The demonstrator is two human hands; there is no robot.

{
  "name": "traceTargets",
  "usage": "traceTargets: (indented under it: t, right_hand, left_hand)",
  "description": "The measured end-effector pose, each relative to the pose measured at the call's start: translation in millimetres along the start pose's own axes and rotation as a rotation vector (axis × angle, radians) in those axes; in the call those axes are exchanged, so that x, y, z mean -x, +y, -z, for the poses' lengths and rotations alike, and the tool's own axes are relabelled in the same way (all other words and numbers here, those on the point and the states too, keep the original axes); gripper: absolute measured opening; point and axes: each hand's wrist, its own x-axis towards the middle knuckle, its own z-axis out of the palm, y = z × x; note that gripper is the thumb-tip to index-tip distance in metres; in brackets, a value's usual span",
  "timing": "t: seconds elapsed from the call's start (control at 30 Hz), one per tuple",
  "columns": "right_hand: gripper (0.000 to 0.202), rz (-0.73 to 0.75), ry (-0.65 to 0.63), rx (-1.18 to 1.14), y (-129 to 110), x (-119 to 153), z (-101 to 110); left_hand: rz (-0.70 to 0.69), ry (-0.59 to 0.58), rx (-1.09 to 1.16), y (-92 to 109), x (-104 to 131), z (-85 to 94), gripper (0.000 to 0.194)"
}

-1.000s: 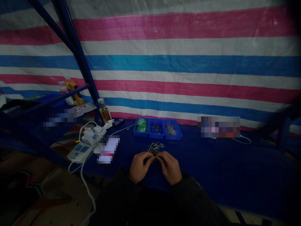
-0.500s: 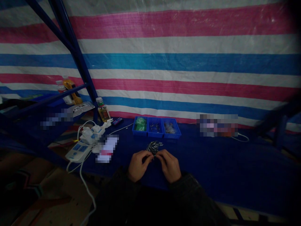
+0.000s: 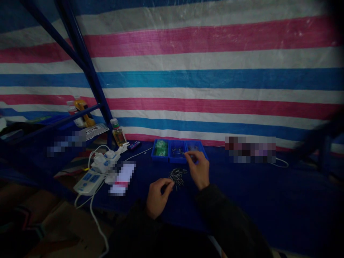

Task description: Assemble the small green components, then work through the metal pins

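Observation:
A loose pile of small dark and silvery metal pieces [image 3: 177, 177] lies on the blue table [image 3: 242, 193]. At its left edge my left hand [image 3: 158, 196] is closed in a pinch; what its fingertips hold is too small to name. My right hand [image 3: 198, 169] pinches over the front of the middle blue tray [image 3: 177, 161], with something too small to make out at its fingertips. Several small metal pieces lie in that tray. To its left a blue tray [image 3: 159, 158] holds green items; the right tray [image 3: 204, 147] is partly hidden by my right hand.
White power strips [image 3: 87, 182] with plugs and cables, and a blurred phone-like object [image 3: 124, 177], lie at the left. Behind them stands a bottle [image 3: 118, 134]. A blurred-out item [image 3: 249, 149] sits back right, and a blue metal frame [image 3: 92, 82] rises at the left.
My right hand has moved up and away from the pile to the middle tray, partly covering the right tray. My left hand stays beside the pile. The view has tilted slightly upward.

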Motion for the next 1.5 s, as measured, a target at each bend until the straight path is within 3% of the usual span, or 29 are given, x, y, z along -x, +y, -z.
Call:
traceTargets:
  t: [0.1, 0.2, 0.4, 0.5, 0.8, 1.2, 1.33, 1.5]
  right_hand:
    - [0.029, 0.029, 0.007, 0.172, 6, -11, -10]
    - [0.025, 0.019, -0.058, 0.300, 20, 6, -5]
    - [0.017, 0.067, -0.413, 0.243, 40, 56, 24]
    - [0.013, 0.126, -0.478, 0.327, 42, 64, 26]
    - [0.032, 0.211, -0.525, 0.419, 41, 63, 15]
    - [0.016, 0.196, -0.510, 0.386, 42, 63, 12]
    - [0.016, 0.176, -0.448, 0.360, 39, 61, 14]
    - [0.017, 0.134, -0.268, 0.284, 32, 61, 23]
  left_hand:
    - [0.001, 0.019, 0.005, 1, 0, 0.8, 0.020]
    - [0.005, 0.022, 0.010, 3, 0, 1.3, 0.020]
    - [0.010, 0.015, 0.010, 7, 0, 0.6, 0.020]
    - [0.006, 0.003, 0.005, 6, 0, -0.3, 0.020]
    - [-0.001, -0.018, 0.007, 3, 0, -1.9, 0.021]
    - [0.007, -0.045, 0.008, 4, 0, -1.4, 0.020]
    - [-0.001, -0.042, 0.014, 6, -1, -0.6, 0.020]
    - [-0.003, -0.020, 0.029, 4, -1, -0.8, 0.018]
